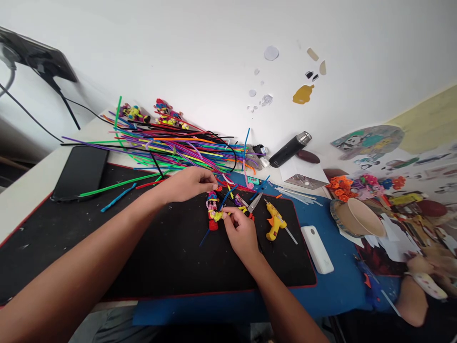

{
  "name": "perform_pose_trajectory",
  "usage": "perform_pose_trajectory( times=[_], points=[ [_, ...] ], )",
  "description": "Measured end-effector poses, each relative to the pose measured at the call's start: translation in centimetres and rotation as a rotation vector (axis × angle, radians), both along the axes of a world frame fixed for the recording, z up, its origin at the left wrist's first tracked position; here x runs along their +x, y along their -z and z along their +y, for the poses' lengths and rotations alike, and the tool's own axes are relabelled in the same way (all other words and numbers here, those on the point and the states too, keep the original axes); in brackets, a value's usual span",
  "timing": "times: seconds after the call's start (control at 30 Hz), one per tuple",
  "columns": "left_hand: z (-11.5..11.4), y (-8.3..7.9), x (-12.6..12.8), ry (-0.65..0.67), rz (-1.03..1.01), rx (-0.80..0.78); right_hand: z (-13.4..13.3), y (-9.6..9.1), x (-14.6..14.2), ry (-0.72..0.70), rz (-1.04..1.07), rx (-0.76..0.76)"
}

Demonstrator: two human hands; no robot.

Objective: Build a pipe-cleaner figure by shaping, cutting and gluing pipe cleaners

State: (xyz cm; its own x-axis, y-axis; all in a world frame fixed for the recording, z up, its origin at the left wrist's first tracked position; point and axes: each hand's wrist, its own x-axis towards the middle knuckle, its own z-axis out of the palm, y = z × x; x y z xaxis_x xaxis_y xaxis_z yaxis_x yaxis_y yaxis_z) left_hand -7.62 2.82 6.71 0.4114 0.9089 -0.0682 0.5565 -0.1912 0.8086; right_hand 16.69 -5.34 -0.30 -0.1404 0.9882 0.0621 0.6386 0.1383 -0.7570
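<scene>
A small many-coloured straw figure (pixel 213 212) lies on the black mat (pixel 143 247), with a blue straw (pixel 214 216) running under it. My left hand (pixel 189 183) hovers just above the figure's top end, fingers pinched together on something I cannot make out. My right hand (pixel 241 231) is pinched on the figure's yellow side piece. Scissors (pixel 252 206) lie just right of my right hand. A yellow glue gun (pixel 274 221) rests further right on the mat.
A heap of coloured straws (pixel 171 147) covers the back of the desk, with finished figures (pixel 167 113) behind it. A black phone (pixel 80 172) lies at left. A white power bank (pixel 317 248), black flask (pixel 289 149), paper cup (pixel 360 216) and craft clutter sit right.
</scene>
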Motion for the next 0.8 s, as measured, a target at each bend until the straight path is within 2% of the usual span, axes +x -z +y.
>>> perform_pose_trajectory(
  times=[0.27,0.53,0.7,0.8],
  points=[
    [0.2,0.5,0.0,0.003,-0.019,-0.015,-0.1,-0.3,-0.2,0.000,0.005,-0.015],
    [0.1,0.1,0.1,0.009,-0.018,-0.029,-0.1,-0.1,-0.3,0.010,0.026,-0.013],
    [0.4,0.9,0.0,0.000,-0.003,-0.024,-0.8,-0.1,-0.2,0.046,0.121,-0.012],
    [0.5,1.4,0.0,0.018,-0.011,-0.035,-1.2,-0.2,0.8,0.101,0.168,-0.027]
  ],
)
